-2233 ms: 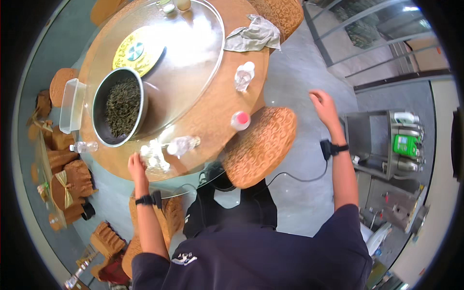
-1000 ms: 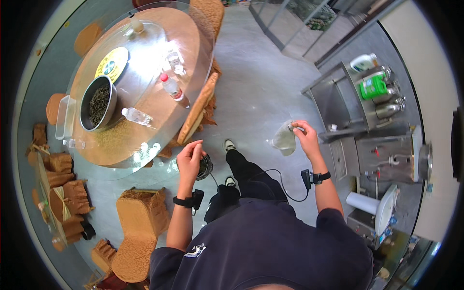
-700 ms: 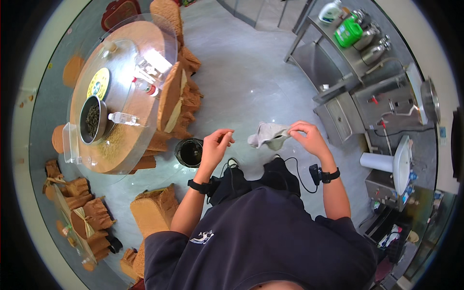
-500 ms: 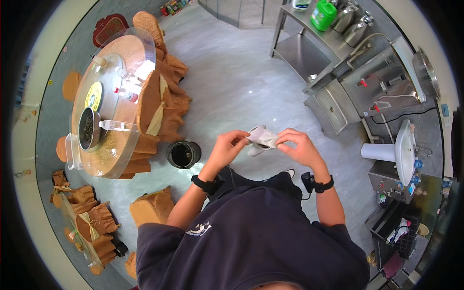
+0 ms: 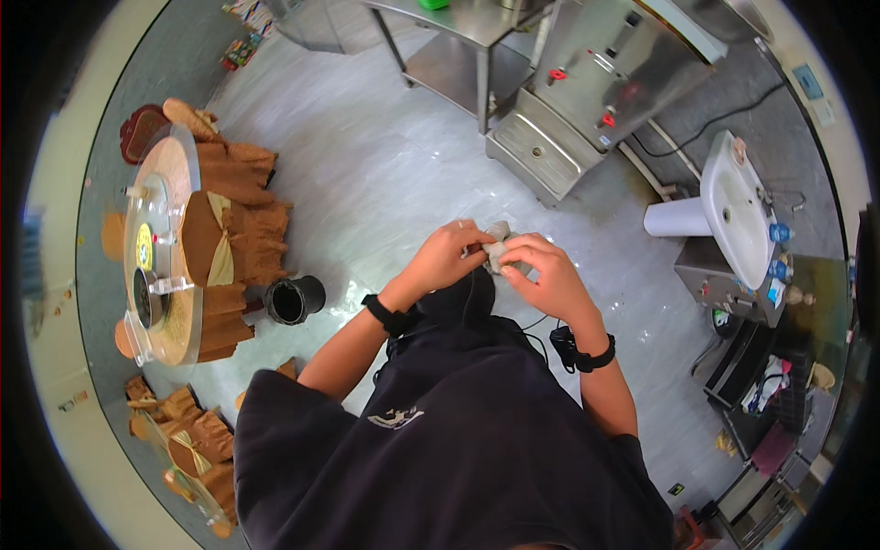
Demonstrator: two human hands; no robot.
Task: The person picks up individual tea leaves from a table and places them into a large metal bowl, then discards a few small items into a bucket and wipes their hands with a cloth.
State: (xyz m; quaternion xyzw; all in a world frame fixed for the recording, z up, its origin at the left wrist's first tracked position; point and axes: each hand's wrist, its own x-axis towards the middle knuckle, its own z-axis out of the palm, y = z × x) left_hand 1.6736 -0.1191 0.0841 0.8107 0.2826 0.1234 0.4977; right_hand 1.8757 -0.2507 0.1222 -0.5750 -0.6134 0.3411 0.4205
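A small crumpled grey-white cloth (image 5: 497, 231) is bunched up in front of my body, held between both hands. My left hand (image 5: 449, 257) pinches its left side with thumb and fingers. From the right, my right hand (image 5: 548, 275) closes its fingers on the same cloth. Much of the cloth is hidden by my fingers, so I cannot make out its full shape. Each wrist wears a black band, and the right one (image 5: 587, 353) carries a small black device.
A black bucket (image 5: 295, 301) stands on the grey floor to my left, by the cloth-skirted round table (image 5: 188, 325). On the right are a steel water dispenser with red taps (image 5: 605, 73), its drain basin (image 5: 541, 151) and a white pedestal sink (image 5: 733, 206). A steel table (image 5: 458, 18) stands ahead.
The cloth, spread between my fingertips before, is now bunched up, and my hands have come closer together. My view has turned right and moved toward the dispenser and sink.
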